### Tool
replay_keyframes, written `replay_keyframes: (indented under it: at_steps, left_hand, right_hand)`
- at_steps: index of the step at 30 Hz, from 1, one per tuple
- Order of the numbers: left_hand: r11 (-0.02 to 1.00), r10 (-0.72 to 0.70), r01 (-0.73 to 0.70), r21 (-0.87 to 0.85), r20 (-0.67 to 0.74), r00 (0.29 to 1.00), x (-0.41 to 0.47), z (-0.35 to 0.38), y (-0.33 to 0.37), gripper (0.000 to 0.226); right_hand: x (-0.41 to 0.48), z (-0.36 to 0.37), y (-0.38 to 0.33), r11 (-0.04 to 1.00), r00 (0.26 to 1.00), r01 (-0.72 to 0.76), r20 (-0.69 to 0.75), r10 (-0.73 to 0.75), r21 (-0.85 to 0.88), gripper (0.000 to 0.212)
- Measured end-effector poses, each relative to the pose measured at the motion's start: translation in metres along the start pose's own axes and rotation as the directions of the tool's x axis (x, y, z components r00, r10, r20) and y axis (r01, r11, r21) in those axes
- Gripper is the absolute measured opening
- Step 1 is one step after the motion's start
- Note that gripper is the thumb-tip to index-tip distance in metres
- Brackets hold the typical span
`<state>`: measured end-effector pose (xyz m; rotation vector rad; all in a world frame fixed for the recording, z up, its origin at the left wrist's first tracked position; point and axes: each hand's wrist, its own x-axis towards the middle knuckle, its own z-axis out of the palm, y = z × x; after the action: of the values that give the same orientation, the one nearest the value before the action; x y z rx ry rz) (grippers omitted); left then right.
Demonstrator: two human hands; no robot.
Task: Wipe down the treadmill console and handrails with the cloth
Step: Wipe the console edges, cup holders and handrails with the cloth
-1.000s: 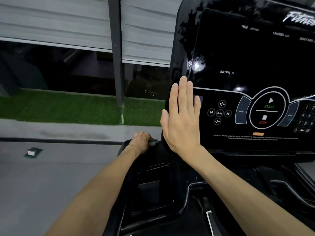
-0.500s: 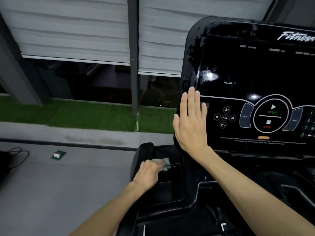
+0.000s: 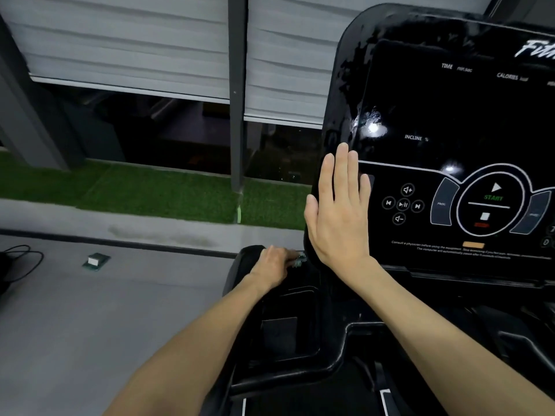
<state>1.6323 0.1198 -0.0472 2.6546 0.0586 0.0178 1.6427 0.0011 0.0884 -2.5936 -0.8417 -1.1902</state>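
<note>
We face the black treadmill console, our right hand pressed flat with straight fingers against its left edge, while our left hand grips the small pale cloth on the dark tray just below the console.

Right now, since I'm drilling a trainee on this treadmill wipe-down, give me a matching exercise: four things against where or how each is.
Things:
1. left hand
2. right hand
3. START label
4. small green-and-white object

States:
A. green letters inside the console ring
B. fingers straight, flat on the console's left edge
C. curled round the cloth, below the console
D. lying on the grey floor, far left

Pairs: 1-C, 2-B, 3-A, 4-D
</note>
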Motion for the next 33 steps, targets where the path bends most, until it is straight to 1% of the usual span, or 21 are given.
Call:
replay_keyframes:
  at_steps: [3,5,9,12,14,16,18,20,22,23,25,27,30,32,33]
  left_hand:
    - [0.996,-0.062,0.056,0.073,0.09,0.994,0.029,-0.001,0.007,0.031]
    - [0.994,-0.086,0.077,0.08,0.112,0.99,0.041,0.001,0.009,0.034]
    - [0.997,-0.081,0.08,0.014,0.075,0.994,0.039,0.003,0.01,0.034]
    - [0.998,-0.056,0.057,-0.039,0.03,0.998,0.017,0.002,0.017,0.027]
    - [0.998,0.007,-0.007,-0.058,-0.012,1.0,-0.004,0.002,0.022,0.024]
    - [0.987,0.106,-0.116,-0.107,-0.087,0.99,-0.024,0.007,0.026,0.032]
    - [0.961,0.188,-0.205,-0.185,-0.105,0.977,-0.044,0.015,0.028,0.04]
    - [0.947,0.243,-0.266,-0.18,-0.141,0.96,-0.061,0.022,0.029,0.035]
    - [0.919,0.297,-0.342,-0.196,-0.227,0.928,-0.075,0.031,0.029,0.03]
    - [0.898,0.314,-0.376,-0.229,-0.264,0.912,-0.082,0.033,0.03,0.028]
    - [0.884,0.318,-0.401,-0.241,-0.322,0.892,-0.088,0.036,0.031,0.027]
    - [0.885,0.311,-0.395,-0.247,-0.318,0.895,-0.086,0.036,0.029,0.026]
    - [0.909,0.322,-0.379,-0.173,-0.285,0.903,-0.07,0.029,0.03,0.029]
    - [0.957,0.223,-0.256,-0.139,-0.215,0.951,-0.05,0.022,0.036,0.041]
    - [0.982,0.149,-0.162,-0.096,-0.134,0.98,-0.039,0.018,0.039,0.044]
  right_hand:
    - [0.0,0.003,0.0,1.0,1.0,-0.002,-0.024,0.002,0.002,0.059]
    - [0.0,0.004,0.0,1.0,1.0,0.002,-0.029,-0.002,-0.003,0.059]
    - [0.0,0.003,0.0,1.0,1.0,-0.002,-0.03,0.002,-0.008,0.06]
    - [0.0,0.003,-0.001,1.0,1.0,-0.005,-0.025,0.005,-0.014,0.06]
    - [0.0,0.002,-0.001,1.0,1.0,-0.005,-0.018,0.005,-0.013,0.06]
    - [-0.001,0.001,-0.002,1.0,1.0,-0.011,-0.007,0.011,-0.011,0.06]
    - [0.0,-0.001,-0.003,1.0,1.0,-0.014,-0.001,0.014,-0.017,0.06]
    - [0.0,-0.003,-0.004,1.0,1.0,-0.015,0.007,0.015,-0.025,0.059]
    - [0.0,-0.004,-0.004,1.0,1.0,-0.012,0.022,0.013,-0.019,0.059]
    - [0.0,-0.005,-0.004,1.0,0.999,-0.011,0.031,0.011,-0.015,0.059]
    - [0.0,-0.005,-0.003,1.0,0.999,-0.011,0.042,0.012,-0.021,0.06]
    - [0.0,-0.006,-0.003,0.999,0.999,-0.013,0.05,0.015,-0.032,0.06]
    - [0.0,-0.006,-0.004,0.999,0.998,-0.013,0.056,0.015,-0.037,0.06]
    - [0.0,-0.006,-0.002,0.999,0.999,-0.013,0.052,0.015,-0.035,0.06]
    - [0.0,-0.006,-0.002,0.999,0.999,-0.009,0.048,0.011,-0.034,0.06]
